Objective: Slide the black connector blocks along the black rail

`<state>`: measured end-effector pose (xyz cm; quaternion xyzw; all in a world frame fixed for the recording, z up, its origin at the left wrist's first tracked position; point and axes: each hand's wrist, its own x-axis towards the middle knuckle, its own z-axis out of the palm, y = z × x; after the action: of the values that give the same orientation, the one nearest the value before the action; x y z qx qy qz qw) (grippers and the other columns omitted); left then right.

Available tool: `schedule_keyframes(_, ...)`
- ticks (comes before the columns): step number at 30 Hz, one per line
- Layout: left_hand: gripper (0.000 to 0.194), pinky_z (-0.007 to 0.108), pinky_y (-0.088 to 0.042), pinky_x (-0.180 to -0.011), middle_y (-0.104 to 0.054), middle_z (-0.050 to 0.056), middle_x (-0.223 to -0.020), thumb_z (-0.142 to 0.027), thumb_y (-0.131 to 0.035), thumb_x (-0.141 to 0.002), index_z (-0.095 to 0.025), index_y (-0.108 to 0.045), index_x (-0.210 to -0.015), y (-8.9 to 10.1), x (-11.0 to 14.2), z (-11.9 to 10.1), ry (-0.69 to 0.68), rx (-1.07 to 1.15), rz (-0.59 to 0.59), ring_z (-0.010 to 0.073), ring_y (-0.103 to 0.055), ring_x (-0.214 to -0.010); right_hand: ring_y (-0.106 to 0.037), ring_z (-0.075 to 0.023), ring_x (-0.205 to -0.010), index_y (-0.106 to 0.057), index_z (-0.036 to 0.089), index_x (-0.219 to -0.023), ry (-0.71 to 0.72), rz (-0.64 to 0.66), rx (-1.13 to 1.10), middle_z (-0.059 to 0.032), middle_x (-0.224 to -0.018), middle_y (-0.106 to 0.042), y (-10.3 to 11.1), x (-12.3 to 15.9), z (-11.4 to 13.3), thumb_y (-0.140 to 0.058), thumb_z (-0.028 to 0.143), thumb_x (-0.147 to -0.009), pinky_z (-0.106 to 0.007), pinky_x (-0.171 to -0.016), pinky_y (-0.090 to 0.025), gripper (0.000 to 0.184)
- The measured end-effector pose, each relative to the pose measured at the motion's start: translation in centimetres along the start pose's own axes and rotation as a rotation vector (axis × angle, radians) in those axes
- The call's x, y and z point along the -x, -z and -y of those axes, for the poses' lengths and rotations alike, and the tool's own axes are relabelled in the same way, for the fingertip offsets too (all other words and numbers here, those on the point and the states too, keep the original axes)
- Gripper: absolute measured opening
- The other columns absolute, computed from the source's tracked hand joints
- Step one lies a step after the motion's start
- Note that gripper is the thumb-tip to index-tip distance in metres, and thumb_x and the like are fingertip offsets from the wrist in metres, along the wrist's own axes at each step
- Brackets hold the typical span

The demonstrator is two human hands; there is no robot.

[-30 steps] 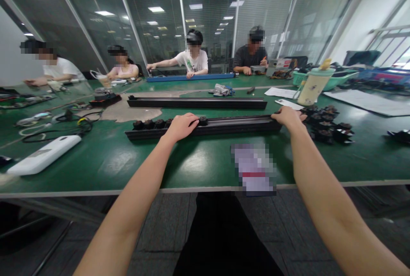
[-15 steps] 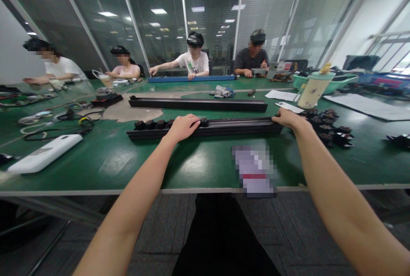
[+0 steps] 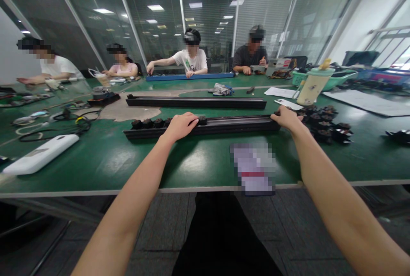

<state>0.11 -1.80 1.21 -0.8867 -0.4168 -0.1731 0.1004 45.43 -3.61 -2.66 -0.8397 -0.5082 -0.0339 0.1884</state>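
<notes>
A long black rail (image 3: 237, 126) lies across the green table in front of me. Several small black round parts (image 3: 147, 123) sit in a row along its left half. My left hand (image 3: 183, 126) is closed over the middle of the rail, its fingertips beside another black round part (image 3: 202, 120); its far fingers are hidden. At the rail's right end, my right hand (image 3: 286, 119) pinches the tip between thumb and fingers. Just beyond that hand lies a pile of similar black parts (image 3: 323, 122).
A second black rail (image 3: 198, 103) lies parallel behind. Near the front edge is a blurred-out phone-like object (image 3: 253, 169); a white case (image 3: 41, 154) lies left. A bottle (image 3: 315, 86) stands behind the pile. Several people (image 3: 194, 60) sit across the table, one with a blue bar (image 3: 188, 77).
Both hands keep nearly the same places on the rail. The view shifts slightly with my head; the rail and the parts show no clear movement.
</notes>
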Motion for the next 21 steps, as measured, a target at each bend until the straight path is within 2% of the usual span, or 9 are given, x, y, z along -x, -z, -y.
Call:
schedule_keyframes(4,0.041,0.037,-0.053,-0.102,-0.073,0.008,-0.13,-0.037,-0.038,-0.108,-0.021,-0.074,-0.121,0.1,0.0,-0.1,-0.001,-0.011,0.009,0.0254,-0.069,-0.119,-0.061,-0.0423,-0.121,-0.064,0.02,-0.122,-0.038,0.002,-0.008,-0.0216,-0.126,-0.069,0.5,0.7,0.6,-0.056,0.045,-0.09,-0.061,-0.1,-0.042,0.041)
schedule_keyframes(10,0.041,0.038,-0.053,-0.102,-0.074,0.008,-0.13,-0.037,-0.038,-0.108,-0.022,-0.074,-0.121,0.2,0.0,-0.1,0.003,-0.005,0.001,0.0254,-0.069,-0.118,-0.06,-0.0408,-0.121,-0.064,0.021,-0.121,-0.061,0.027,-0.022,-0.0202,-0.128,-0.068,1.2,1.2,1.1,-0.055,0.044,-0.091,-0.059,-0.101,-0.041,0.039)
schedule_keyframes(21,0.04,0.037,-0.052,-0.104,-0.073,0.007,-0.129,-0.037,-0.04,-0.107,-0.022,-0.074,-0.119,0.2,0.0,-0.1,0.004,0.013,0.001,0.0247,-0.069,-0.119,-0.061,-0.0395,-0.119,-0.066,0.018,-0.121,-0.07,-0.002,-0.015,-0.0214,-0.125,-0.069,1.0,1.2,0.9,-0.054,0.044,-0.09,-0.058,-0.101,-0.041,0.042)
